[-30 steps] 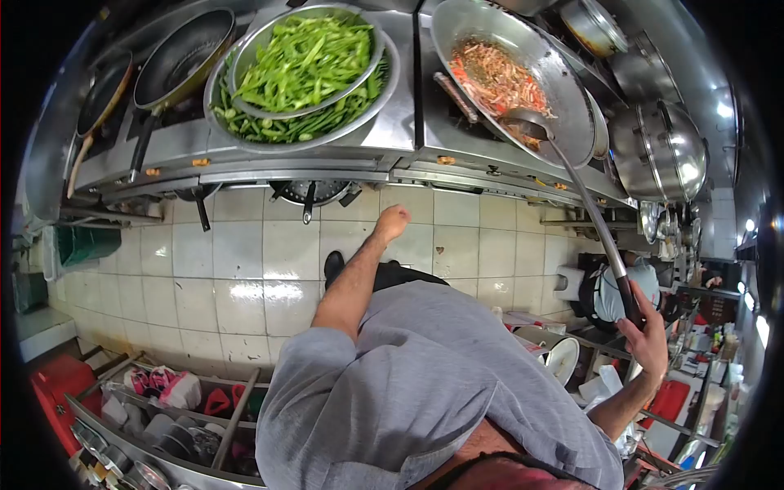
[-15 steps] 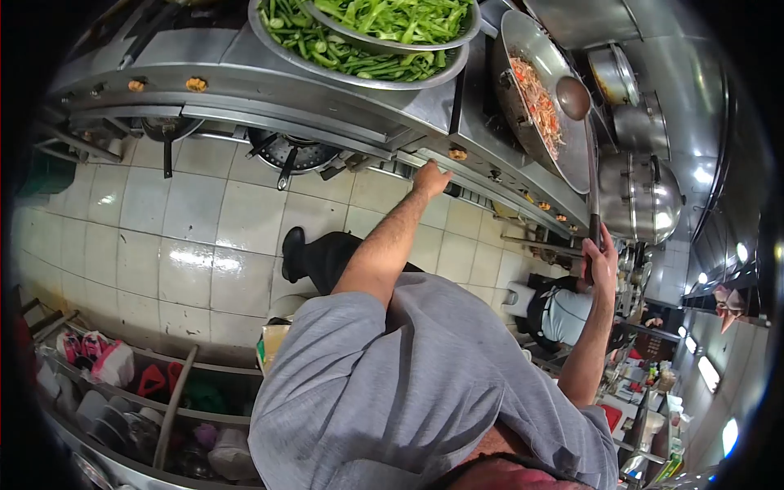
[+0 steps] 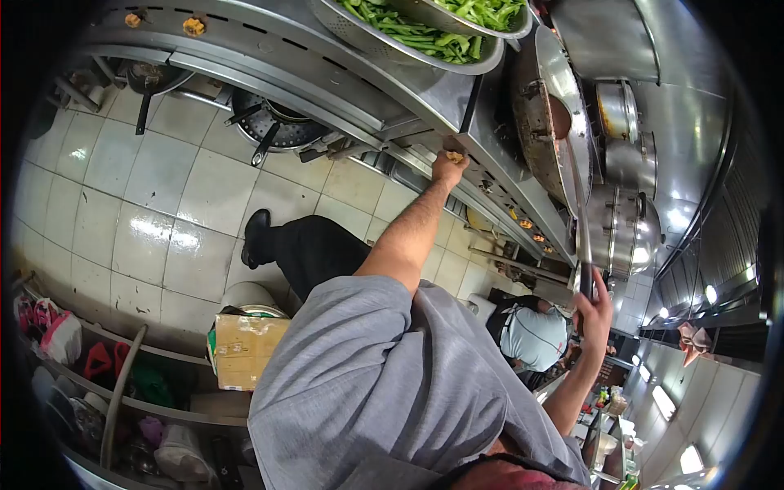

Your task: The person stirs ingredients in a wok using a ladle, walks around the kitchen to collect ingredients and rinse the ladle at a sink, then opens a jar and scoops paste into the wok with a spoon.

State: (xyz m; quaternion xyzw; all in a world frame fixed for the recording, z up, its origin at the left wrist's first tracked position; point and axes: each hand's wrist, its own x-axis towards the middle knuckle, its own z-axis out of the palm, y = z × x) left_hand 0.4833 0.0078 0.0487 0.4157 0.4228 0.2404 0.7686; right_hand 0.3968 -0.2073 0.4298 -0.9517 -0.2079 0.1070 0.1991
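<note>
My left hand (image 3: 450,169) is at the stove's front panel, its fingers closed round an orange knob (image 3: 455,157). My right hand (image 3: 594,314) grips the dark handle of a long metal ladle (image 3: 582,224). The ladle's bowl rests inside a large wok (image 3: 539,135), which is seen from the side and looks tilted. The wok's near wall hides most of the food in it. Left of the wok, two stacked metal bowls (image 3: 392,49) hold cut green vegetables (image 3: 441,41).
Lidded pots (image 3: 625,229) stand beyond the wok. Pans (image 3: 273,122) lie on a shelf under the stove. A cardboard box (image 3: 249,351) is behind me on the left, by a rack of containers (image 3: 180,453). Another person (image 3: 535,335) bends down on the right.
My left hand has moved forward to the knob and closed on it. The ladle's bowl has sunk lower in the wok, and the wok looks more tilted. The view has turned to the right.
</note>
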